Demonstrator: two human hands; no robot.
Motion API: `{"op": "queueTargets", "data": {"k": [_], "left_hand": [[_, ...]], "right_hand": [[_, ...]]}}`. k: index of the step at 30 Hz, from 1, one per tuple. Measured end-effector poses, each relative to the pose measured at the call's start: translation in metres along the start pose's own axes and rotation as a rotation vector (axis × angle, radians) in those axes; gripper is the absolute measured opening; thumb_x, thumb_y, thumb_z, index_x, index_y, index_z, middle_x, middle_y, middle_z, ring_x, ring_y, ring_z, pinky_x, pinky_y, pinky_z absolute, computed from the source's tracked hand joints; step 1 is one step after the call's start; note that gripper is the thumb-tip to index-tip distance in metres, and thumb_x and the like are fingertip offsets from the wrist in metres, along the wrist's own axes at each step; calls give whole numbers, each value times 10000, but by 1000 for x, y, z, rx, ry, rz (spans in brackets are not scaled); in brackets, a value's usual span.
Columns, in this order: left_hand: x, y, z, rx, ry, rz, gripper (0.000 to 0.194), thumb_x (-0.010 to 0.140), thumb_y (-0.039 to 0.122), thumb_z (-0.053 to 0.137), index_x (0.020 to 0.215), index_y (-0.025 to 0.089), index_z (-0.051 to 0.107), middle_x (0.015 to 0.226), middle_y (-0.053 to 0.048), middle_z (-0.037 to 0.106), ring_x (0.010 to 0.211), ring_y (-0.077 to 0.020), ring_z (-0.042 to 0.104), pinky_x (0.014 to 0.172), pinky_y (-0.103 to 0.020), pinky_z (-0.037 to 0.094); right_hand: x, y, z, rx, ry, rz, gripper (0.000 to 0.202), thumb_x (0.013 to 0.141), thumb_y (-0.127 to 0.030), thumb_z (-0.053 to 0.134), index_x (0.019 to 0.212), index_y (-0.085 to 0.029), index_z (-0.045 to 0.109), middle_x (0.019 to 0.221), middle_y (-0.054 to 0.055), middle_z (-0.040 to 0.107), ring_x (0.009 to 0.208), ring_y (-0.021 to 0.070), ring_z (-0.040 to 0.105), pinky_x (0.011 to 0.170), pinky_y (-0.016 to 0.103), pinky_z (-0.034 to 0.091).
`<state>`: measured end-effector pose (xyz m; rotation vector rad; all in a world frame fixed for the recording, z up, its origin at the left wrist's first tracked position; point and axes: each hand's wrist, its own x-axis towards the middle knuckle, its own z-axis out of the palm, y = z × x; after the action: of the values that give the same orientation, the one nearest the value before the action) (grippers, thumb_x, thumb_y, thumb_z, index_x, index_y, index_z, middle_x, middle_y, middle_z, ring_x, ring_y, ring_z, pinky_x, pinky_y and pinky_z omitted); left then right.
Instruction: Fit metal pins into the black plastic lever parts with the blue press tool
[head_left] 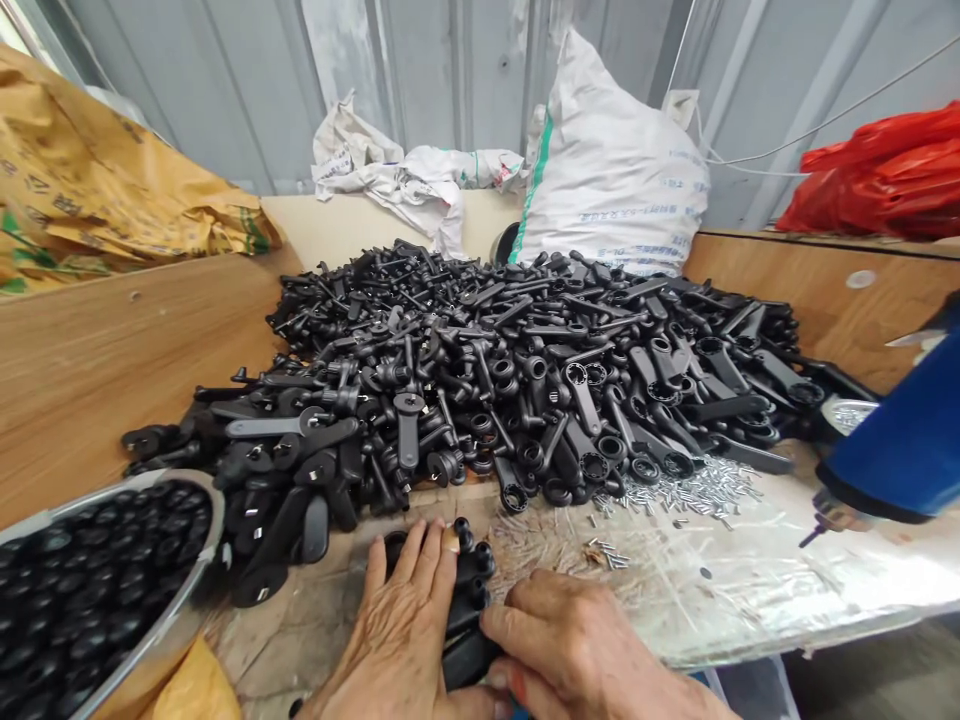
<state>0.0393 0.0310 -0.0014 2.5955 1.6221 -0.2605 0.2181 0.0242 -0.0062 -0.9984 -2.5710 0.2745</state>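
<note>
Just before the crank-handle heap (480,350), a handle row (471,567) lies aligned, left hand (409,610) flat atop, right hand (574,632) curled alongside, grip unclear from here; the heap remains loose

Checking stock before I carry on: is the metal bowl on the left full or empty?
Looks nearly full: round black knobs lie close to the rim of the metal bowl; its left side is cut off.

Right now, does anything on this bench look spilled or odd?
Possibly the silver screws: they lie scattered loose on the bench before the pile of black parts, with a small cluster apart, nearer the right hand.
</note>
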Motion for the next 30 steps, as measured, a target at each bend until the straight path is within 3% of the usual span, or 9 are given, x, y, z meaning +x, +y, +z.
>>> {"op": "queueTargets", "data": {"k": [7,12,16,21,24,27,30], "left_hand": [[1,-2,8,-2,128,21,705,761,508,320,1309,66,279,1374,-141,255,1274,-308,256,1000,-584,246],[5,-5,24,-96,234,14,709,754,526,341,1317,96,302,1373,-145,298,1282,-304,264,1008,-591,189],[8,-7,31,-103,225,20,815,705,639,356,1320,107,294,1375,-138,291,1285,-308,254,1010,-594,172],[9,-4,24,-67,190,-3,797,697,631,389,1298,112,319,1362,-132,274,1270,-315,278,1008,-592,214],[8,-5,17,36,145,28,764,729,614,341,1288,94,333,1355,-130,259,1262,-316,285,986,-592,272],[8,-10,14,127,122,66,686,767,538,318,1276,80,355,1344,-126,260,1251,-310,303,960,-582,322],[9,-11,15,188,127,82,538,810,375,276,1259,99,386,1323,-106,291,1227,-281,351,948,-547,360]], "right_hand": [[-6,10,32,53,174,-22,87,737,-119,454,701,-183,498,580,-16,511,527,110,461,486,232,285],[-7,16,41,128,299,-73,203,857,-202,339,846,-166,538,558,7,509,483,128,450,470,239,313],[-8,20,41,135,239,-139,238,897,-232,317,905,-151,540,585,25,534,508,132,470,479,230,337],[-10,13,18,246,95,-16,202,876,-241,397,943,-158,568,672,41,584,602,136,533,557,213,389],[-21,21,-8,299,172,144,196,875,-250,425,967,-164,575,711,34,581,640,128,539,585,205,398],[-40,44,-34,140,277,339,205,879,-183,399,951,-154,589,757,47,590,702,141,543,629,228,405],[-57,63,-51,-99,110,446,220,862,-106,396,905,-161,605,781,44,603,747,152,543,663,243,402]]}}
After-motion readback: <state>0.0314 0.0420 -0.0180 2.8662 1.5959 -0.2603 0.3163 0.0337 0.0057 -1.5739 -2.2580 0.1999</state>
